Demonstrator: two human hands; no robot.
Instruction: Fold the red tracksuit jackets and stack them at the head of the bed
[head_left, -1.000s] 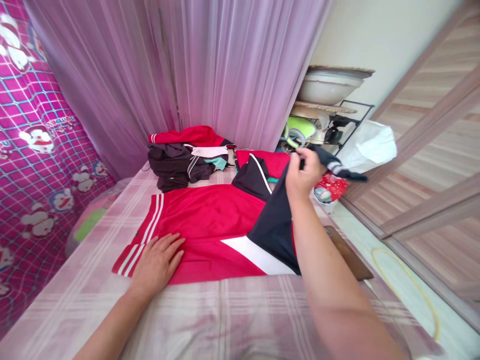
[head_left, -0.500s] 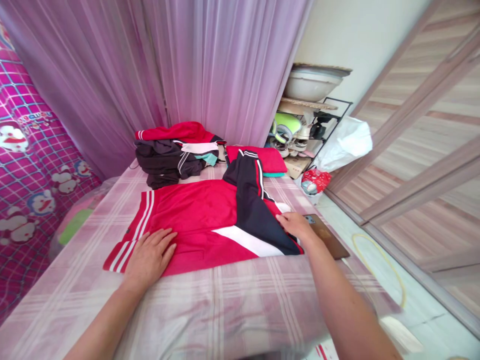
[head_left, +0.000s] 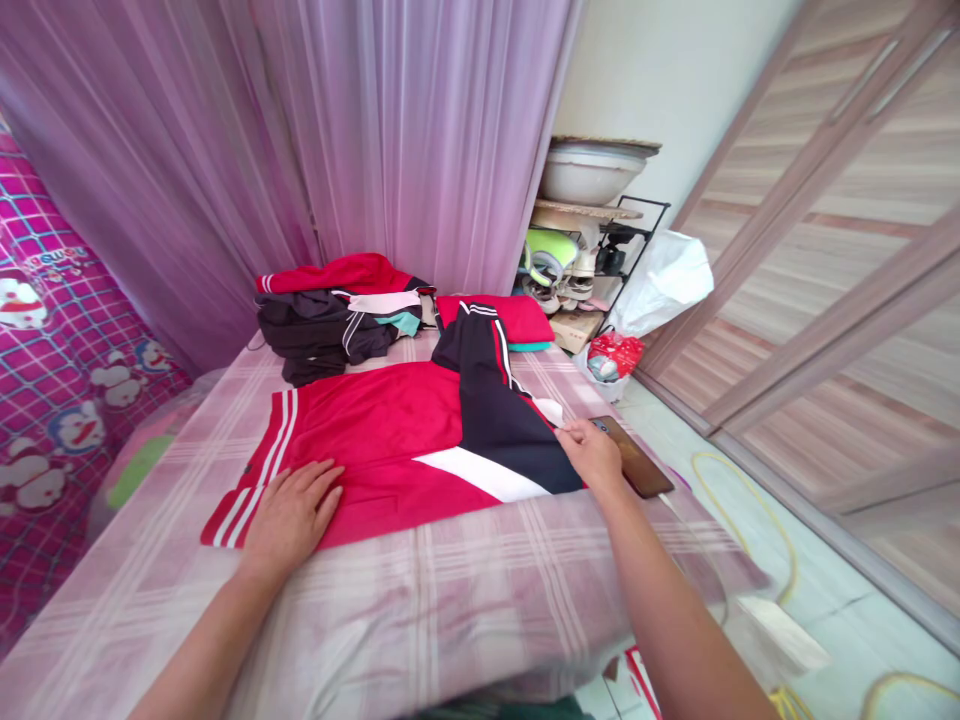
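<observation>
A red, black and white jacket [head_left: 390,410] lies spread on a plaid cloth [head_left: 450,610], its striped hem to the left and a black sleeve bent toward the back. My left hand [head_left: 295,508] rests flat on the red part beside the striped hem, fingers spread. At the right end, my right hand [head_left: 592,450] pinches the jacket's collar edge near a small white piece [head_left: 549,410]. A brown phone [head_left: 637,460] with a cable lies just right of that hand.
Behind the jacket are piled dark and red clothes [head_left: 300,325] and a folded red garment [head_left: 525,320]. A rack [head_left: 637,240] with shoes and a basin [head_left: 592,172] stands back right, near a white bag [head_left: 670,280]. Purple curtains [head_left: 420,130] hang behind.
The camera view has shifted, so the scene sits slightly further left. My right hand has moved a little along the jacket's right edge toward the back. My left hand stays on the red cloth.
</observation>
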